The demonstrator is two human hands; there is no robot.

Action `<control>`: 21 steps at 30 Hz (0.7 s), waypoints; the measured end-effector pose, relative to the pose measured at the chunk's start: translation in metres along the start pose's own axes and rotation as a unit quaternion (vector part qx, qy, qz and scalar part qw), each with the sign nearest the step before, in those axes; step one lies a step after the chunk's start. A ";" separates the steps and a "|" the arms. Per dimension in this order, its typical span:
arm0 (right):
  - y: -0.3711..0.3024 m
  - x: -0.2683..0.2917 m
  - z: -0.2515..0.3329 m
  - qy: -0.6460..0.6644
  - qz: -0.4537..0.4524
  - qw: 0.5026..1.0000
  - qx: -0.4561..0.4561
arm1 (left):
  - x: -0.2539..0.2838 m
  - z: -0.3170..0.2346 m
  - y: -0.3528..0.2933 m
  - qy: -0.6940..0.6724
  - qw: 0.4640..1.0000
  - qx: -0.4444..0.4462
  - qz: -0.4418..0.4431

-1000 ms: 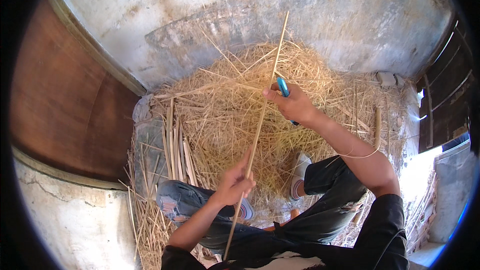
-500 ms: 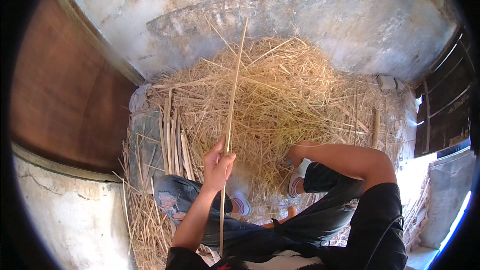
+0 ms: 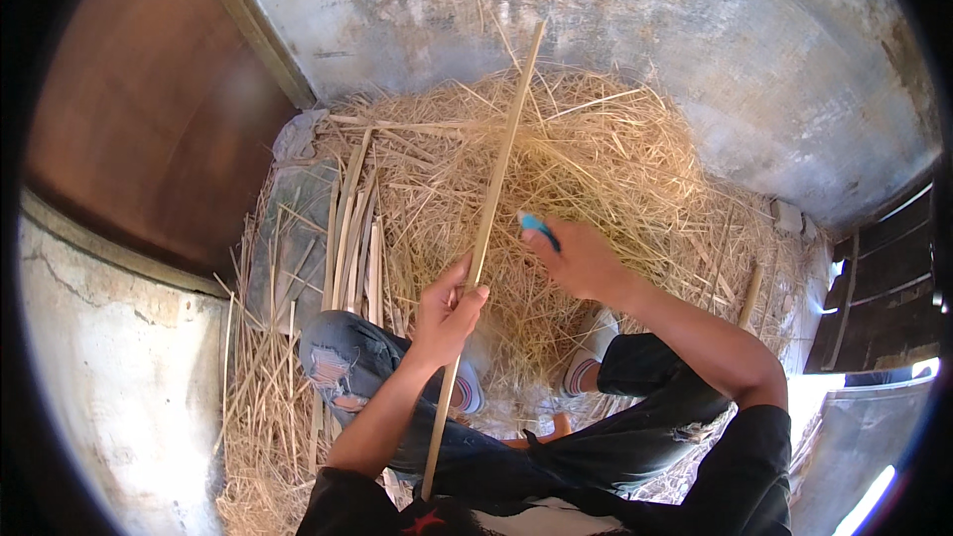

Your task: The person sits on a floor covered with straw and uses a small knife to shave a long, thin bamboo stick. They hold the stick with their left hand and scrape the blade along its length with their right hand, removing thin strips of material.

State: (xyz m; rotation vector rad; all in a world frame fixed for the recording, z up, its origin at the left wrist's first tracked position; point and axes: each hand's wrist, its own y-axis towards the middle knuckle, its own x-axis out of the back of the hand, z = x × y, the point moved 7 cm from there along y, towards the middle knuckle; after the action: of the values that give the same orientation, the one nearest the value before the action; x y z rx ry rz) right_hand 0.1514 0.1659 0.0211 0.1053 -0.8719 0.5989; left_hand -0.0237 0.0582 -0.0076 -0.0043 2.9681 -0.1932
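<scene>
Bamboo strip (image 3: 493,199) held above straw pile (image 3: 596,169).

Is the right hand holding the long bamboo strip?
No: the right hand holds a blue-handled tool beside the long bamboo strip, which only the left hand grips.

The heaped pile of dry yellow straw (image 3: 596,169) fills the floor to the grey concrete wall (image 3: 695,30); a bundle of flat pale cane strips (image 3: 352,228) blocks its left edge.
</scene>
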 end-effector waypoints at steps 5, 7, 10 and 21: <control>-0.020 0.007 0.029 -0.010 0.014 0.998 0.056 | -0.002 0.008 0.000 -0.002 1.000 0.010 0.026; -0.031 -0.007 0.036 -0.069 0.104 0.992 0.028 | -0.005 0.009 0.001 0.014 0.999 0.015 0.045; -0.043 -0.017 0.048 -0.062 0.125 0.987 0.080 | -0.015 0.004 0.003 0.025 0.999 -0.011 0.033; -0.015 0.005 0.015 -0.036 0.022 0.998 0.055 | -0.023 0.016 -0.001 0.062 0.997 -0.012 0.050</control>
State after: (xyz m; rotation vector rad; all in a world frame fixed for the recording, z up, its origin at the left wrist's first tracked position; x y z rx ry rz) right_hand 0.1515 0.1504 0.0372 0.2083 -0.9136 0.6886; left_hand 0.0015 0.0552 -0.0192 0.1571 3.0836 -0.1486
